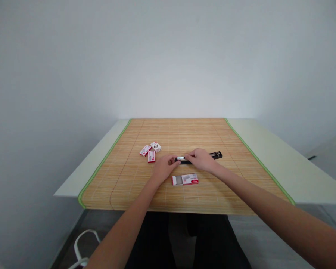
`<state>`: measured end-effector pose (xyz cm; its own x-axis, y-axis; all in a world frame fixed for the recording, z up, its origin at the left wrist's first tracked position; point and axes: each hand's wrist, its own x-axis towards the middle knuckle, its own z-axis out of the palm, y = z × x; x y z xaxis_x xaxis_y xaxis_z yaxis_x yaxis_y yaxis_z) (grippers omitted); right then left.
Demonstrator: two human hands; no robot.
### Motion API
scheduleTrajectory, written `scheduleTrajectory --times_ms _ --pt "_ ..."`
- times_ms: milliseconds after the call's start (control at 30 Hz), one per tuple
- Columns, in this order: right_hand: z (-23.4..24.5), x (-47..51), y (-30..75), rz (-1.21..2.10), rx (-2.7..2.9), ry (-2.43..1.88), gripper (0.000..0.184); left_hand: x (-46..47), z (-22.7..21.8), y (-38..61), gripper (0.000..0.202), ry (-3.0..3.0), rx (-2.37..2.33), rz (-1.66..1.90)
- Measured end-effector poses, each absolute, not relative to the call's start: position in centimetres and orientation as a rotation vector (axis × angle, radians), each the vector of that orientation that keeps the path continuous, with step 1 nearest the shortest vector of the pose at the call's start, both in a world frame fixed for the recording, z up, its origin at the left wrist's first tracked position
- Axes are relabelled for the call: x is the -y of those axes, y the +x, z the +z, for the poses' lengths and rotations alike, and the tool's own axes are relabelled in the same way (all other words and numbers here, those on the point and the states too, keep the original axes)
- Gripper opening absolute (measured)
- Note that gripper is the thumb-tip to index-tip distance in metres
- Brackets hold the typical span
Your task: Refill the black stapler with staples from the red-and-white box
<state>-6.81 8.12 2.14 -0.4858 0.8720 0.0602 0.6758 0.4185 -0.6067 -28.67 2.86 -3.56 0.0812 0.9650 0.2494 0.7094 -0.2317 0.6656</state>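
A black stapler point(216, 154) lies opened out lengthwise on the bamboo mat, its top arm swung off to the right. My left hand point(164, 167) is closed on its left end, thumb and fingers at the tip. Fingers bent, my right hand point(201, 159) grips the middle of the stapler from above and covers much of it. Between the two hands shows a silvery strip point(180, 158); whether it is staples or the metal channel I cannot tell. Just in front lies a red-and-white staple box point(189, 179), its grey inner tray part-way out on the left.
Three small red-and-white boxes sit in a cluster left of my hands: a flat one point(145, 150), another point(151, 156) and a thicker one point(156, 146). A green-edged bamboo mat point(184, 130) covers the middle of the white table point(268, 149). A wall stands behind.
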Motion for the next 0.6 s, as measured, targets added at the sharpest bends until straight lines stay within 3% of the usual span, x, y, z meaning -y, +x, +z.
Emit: scheduleTrajectory --times_ms 300,600 --pt "2.2 -7.3 -8.0 1.015 1.924 -1.426 0.026 -2.9 -3.6 -28.8 0.033 1.988 -1.661 0.932" --pt "2.2 -6.4 -9.6 1.135 1.583 -1.542 0.027 -2.9 -3.5 -28.6 0.030 2.000 -1.660 0.951"
